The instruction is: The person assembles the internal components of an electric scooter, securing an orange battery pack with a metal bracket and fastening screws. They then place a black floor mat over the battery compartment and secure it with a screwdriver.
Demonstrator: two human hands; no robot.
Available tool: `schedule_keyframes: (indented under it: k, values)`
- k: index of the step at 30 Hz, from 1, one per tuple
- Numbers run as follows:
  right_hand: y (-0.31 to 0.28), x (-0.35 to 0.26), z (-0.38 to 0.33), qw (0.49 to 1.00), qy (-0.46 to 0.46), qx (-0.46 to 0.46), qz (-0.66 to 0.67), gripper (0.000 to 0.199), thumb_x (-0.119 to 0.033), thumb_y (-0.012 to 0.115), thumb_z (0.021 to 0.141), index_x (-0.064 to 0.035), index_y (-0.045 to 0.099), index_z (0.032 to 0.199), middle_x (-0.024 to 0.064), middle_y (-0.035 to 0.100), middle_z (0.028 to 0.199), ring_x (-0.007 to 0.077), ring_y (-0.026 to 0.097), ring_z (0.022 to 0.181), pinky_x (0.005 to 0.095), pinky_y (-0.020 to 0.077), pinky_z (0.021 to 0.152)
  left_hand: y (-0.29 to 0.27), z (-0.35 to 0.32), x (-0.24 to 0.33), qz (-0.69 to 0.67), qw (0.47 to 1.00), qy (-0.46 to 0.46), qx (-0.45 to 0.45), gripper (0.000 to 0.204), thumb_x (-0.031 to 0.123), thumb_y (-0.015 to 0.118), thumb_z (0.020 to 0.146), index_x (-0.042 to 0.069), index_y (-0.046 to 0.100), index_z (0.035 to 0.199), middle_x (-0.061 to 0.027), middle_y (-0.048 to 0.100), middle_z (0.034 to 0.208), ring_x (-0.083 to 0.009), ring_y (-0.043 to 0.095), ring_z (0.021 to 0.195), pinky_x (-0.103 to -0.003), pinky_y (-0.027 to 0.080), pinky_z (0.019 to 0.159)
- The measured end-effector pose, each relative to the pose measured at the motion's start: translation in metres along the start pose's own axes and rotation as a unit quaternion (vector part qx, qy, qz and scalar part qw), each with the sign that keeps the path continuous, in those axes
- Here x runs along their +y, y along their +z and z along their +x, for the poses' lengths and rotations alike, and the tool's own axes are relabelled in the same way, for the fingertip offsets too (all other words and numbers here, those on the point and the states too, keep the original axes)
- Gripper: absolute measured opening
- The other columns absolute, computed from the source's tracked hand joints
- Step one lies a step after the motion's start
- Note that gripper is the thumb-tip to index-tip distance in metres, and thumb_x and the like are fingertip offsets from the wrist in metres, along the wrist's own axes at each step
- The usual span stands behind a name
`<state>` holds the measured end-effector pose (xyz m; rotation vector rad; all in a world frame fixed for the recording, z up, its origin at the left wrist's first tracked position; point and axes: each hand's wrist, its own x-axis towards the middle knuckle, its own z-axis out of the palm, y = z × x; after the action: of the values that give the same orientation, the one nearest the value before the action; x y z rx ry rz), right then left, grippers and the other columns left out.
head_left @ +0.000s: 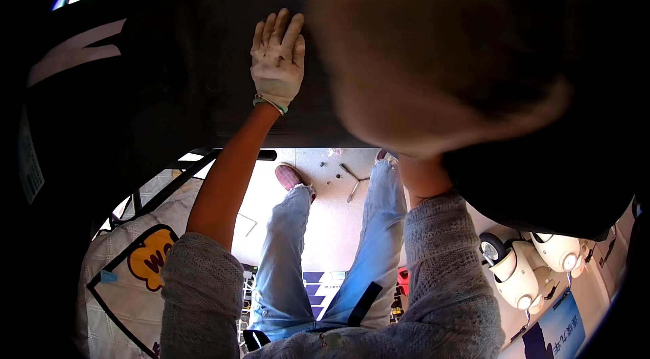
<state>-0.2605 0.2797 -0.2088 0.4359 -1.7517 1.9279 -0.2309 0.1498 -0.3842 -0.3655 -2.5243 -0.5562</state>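
Note:
My left hand (277,61) wears a pale work glove and lies flat, fingers stretched out, against a large black panel (169,88) overhead. It holds nothing. My bare left forearm rises to it from a grey knitted sleeve. My right hand (447,48) is raised very close to the camera and shows only as a big blurred brown shape. Its fingers cannot be made out, nor whether it holds anything. Its wrist leaves a grey knitted sleeve (443,251).
Below are my legs in light blue jeans (291,257) and a pink shoe (290,176). A metal wrench (353,186) and small loose parts lie on the pale floor. White toy-like cars (521,271) stand right, and a white quilted cover (128,271) with a yellow figure lies left.

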Motion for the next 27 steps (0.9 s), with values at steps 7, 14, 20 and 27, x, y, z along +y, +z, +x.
schedule_keyframes:
  k: [7,14,20,27]
  values:
    - [-0.062,0.139,-0.033,0.906,0.316,-0.176,-0.221,0.036,-0.023,0.060,0.084,-0.0084,0.050,0.115,0.0221,0.056,0.102,0.0311,0.057,0.093,0.0315,0.0448,0.081,0.012,0.017,0.011,-0.004,1.000,0.004,-0.004,0.027,0.015,0.049,0.090,0.008,0.057,0.115,-0.0124,0.056,0.116,-0.0315,0.052,0.110,-0.045,0.037,0.098]
    - [-0.020,0.114,-0.090,0.951,0.210,0.095,-0.207,0.021,-0.009,0.057,0.081,-0.0025,0.046,0.064,0.0103,0.050,0.052,0.0186,0.052,0.045,0.0301,0.0403,0.045,-0.004,-0.007,0.016,-0.015,0.999,0.000,-0.047,0.028,0.015,0.049,0.090,0.007,0.057,0.115,-0.0135,0.056,0.116,-0.0319,0.052,0.111,-0.046,0.037,0.099]
    - [-0.039,-0.025,-0.244,0.890,0.334,-0.028,-0.308,0.035,-0.006,0.064,0.079,-0.0041,0.035,0.059,0.0091,0.032,0.049,0.0144,0.029,0.041,0.0316,0.0259,0.040,0.004,-0.008,0.011,0.003,1.000,0.005,-0.025,0.029,0.022,0.053,0.086,0.011,0.057,0.113,-0.0103,0.054,0.117,-0.0295,0.049,0.112,-0.045,0.034,0.100]
    - [-0.065,-0.093,-0.205,0.921,0.151,-0.041,-0.357,0.040,0.004,0.066,0.073,-0.0100,0.034,0.054,0.0018,0.032,0.046,0.0080,0.030,0.039,0.0249,0.0189,0.038,0.015,-0.010,0.002,0.007,0.995,0.080,0.062,0.030,0.022,0.051,0.087,0.009,0.057,0.114,-0.0110,0.057,0.116,-0.0307,0.053,0.108,-0.046,0.040,0.095]
